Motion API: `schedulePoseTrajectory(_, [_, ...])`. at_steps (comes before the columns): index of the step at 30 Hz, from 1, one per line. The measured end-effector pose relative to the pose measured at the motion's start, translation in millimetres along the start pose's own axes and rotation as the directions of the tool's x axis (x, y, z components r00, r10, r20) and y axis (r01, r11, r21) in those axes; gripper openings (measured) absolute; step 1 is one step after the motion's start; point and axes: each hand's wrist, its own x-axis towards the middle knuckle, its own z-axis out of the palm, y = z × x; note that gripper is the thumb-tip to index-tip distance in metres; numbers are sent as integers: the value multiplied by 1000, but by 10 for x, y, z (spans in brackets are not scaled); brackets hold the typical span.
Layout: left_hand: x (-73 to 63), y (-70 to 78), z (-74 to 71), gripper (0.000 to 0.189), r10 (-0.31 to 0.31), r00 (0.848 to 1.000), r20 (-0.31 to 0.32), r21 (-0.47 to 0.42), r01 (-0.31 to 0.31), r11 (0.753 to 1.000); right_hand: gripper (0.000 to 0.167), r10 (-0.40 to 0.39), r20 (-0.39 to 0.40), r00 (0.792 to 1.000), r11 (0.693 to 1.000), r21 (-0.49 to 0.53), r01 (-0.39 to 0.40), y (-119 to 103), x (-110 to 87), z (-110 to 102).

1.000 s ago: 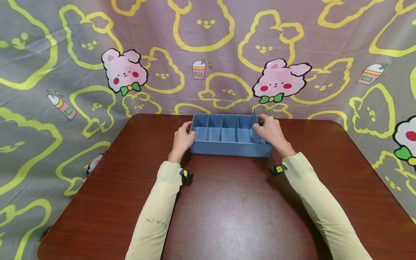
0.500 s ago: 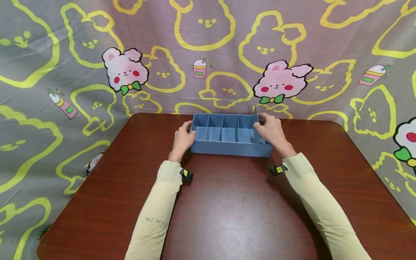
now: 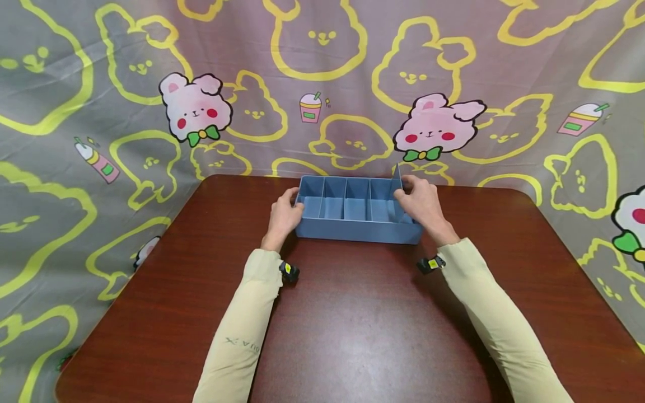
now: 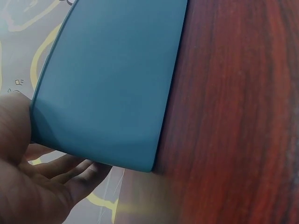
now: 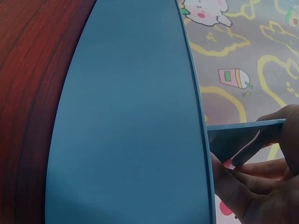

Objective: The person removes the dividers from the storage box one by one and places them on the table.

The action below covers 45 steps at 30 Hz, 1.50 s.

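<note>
Blue divided organizer box (image 3: pixel 358 230) sits toward the far side of the wooden bench (image 3: pixel 347 313), long axis running left to right, plain front wall toward the person; three inner dividers (image 3: pixel 345 198) cross it, level with the rim; a further divider panel (image 3: pixel 397 182), near the right end, stands proud of the rim, upright, set across the long axis and roughly in line with the other three. Left grip (image 3: pixel 283 218) grasps the box's left end, thumb at the rim, fingers outside the end wall; right grip (image 3: pixel 422 207) pinches the proud panel, though which finger bears on which face is hard to make out. Key relation, as judged: panel lies immediately left of the right grip and touches it, the left grip being well apart at the opposite end; so any shift of the panel falls to the right, up or down in its own crosswise plane, with the left grip to steady the box; cannot tell whether the panel's lower edge is seated. Patterned curtain (image 3: pixel 347 95) hangs behind the bench.
</note>
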Motion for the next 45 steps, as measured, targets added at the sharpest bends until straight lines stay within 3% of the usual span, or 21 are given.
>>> schedulePoseTrajectory(13, [1, 6, 6, 48, -6, 1000, 6, 22, 6, 1000, 46, 1, -51, 999, 1000, 7, -1, -8, 15, 14])
schedulePoseTrajectory(28, [-18, 11, 7, 49, -11, 1000, 16, 8, 10, 1000, 43, 1, -100, 995, 1000, 16, 1, -67, -3, -144])
schedulePoseTrajectory(45, [-26, 42, 14, 48, -16, 1000, 26, 5, 16, 1000, 40, 4, -108, 994, 993, 118, 8, 99, -15, -320])
